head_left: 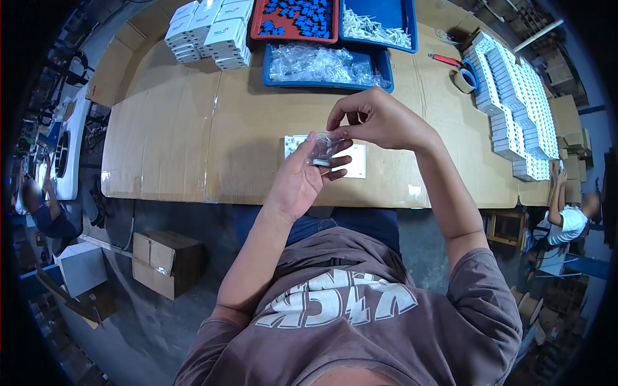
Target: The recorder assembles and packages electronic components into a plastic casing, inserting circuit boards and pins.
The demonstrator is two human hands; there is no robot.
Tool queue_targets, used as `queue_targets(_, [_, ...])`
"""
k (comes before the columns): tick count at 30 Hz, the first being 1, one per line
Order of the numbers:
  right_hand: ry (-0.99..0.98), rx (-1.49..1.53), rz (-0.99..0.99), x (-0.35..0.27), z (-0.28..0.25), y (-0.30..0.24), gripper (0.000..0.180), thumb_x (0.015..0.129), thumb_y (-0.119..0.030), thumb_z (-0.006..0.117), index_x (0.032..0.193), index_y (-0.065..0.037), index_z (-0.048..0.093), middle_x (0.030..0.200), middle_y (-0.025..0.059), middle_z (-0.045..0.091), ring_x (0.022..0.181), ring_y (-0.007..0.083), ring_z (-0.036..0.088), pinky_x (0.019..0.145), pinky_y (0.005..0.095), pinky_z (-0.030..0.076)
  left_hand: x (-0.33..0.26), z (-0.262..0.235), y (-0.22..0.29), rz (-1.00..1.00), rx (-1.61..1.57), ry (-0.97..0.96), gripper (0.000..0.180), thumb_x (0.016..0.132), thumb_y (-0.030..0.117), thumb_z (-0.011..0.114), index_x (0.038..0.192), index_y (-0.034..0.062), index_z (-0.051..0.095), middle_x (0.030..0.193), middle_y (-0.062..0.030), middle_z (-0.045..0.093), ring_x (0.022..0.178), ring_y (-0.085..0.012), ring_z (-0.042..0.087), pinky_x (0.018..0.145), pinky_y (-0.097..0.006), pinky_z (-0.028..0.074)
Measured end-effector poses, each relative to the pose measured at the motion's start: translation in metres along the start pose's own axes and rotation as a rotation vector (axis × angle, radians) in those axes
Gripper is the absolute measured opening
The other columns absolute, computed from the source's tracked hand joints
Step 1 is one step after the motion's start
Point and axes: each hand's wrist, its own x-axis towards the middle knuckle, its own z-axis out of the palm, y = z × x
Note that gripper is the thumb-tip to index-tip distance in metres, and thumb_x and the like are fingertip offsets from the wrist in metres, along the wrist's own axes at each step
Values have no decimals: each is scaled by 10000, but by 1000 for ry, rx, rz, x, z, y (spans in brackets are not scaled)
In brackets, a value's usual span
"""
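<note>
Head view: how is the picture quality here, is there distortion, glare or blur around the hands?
Head view: strong fisheye bending, the cardboard-covered table edges curve and the corners go black; light is even and soft; the left hand and right hand are fairly sharp, but the small clear plastic bag between them shines, so its contents are hard to tell; far workers are blurred.

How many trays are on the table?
3. A red tray of blue parts at the far edge, a blue tray of white parts right of it, and a blue tray of clear bags nearer.
</note>
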Motion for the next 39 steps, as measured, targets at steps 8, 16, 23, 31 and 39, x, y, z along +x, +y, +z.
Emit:
queue_targets(8, [-181, -130, -85, 9, -3, 2, 125, 896, -107, 771, 988, -23, 779, 1009, 30, 729, 781, 140, 600, 677, 310, 472, 0, -3, -4, 0, -5, 20, 445, 1100, 410, 500, 1372, 65, 574, 1260, -118, 699, 1134, -272, 692, 960, -406, 552])
queue_targets(16, [-378, 70, -212, 10, 12, 31, 396, 1084, -311, 563, 1248, 25, 695, 1331, 138, 650, 1181, 265, 641, 1023, 374, 503, 3, -11, -7, 9, -3, 21, 431, 1111, 409, 470, 1391, 89, 542, 1243, -113, 696, 1139, -275, 691, 955, -419, 559])
queue_targets(23, [-165, 115, -72, 1, 5, 27, 354, 1060, -295, 611, 1122, 30, 736, 1315, 171, 664, 1153, 267, 667, 971, 383, 536, 2, -10, -6, 10, -2, 27, 424, 1112, 404, 463, 1397, 99, 540, 1263, -111, 685, 1171, -289, 675, 976, -430, 548])
queue_targets(31, [-294, 92, -34, 5, 15, 29, 414, 1077, -341, 569, 1260, 8, 696, 1284, 148, 678, 1127, 282, 676, 968, 375, 536, 12, -22, -13, -6, -36, 19, 441, 1120, 414, 431, 1401, 88, 528, 1256, -110, 674, 1156, -299, 675, 975, -442, 545])
queue_targets(39, [-275, 107, -20, 16, 3, 42, 429, 1076, -369, 569, 1247, 1, 705, 1301, 146, 681, 1112, 266, 685, 959, 384, 537, 17, -36, -15, -65, -62, 35, 434, 1111, 371, 449, 1392, 59, 558, 1248, -126, 695, 1100, -256, 691, 942, -411, 548])
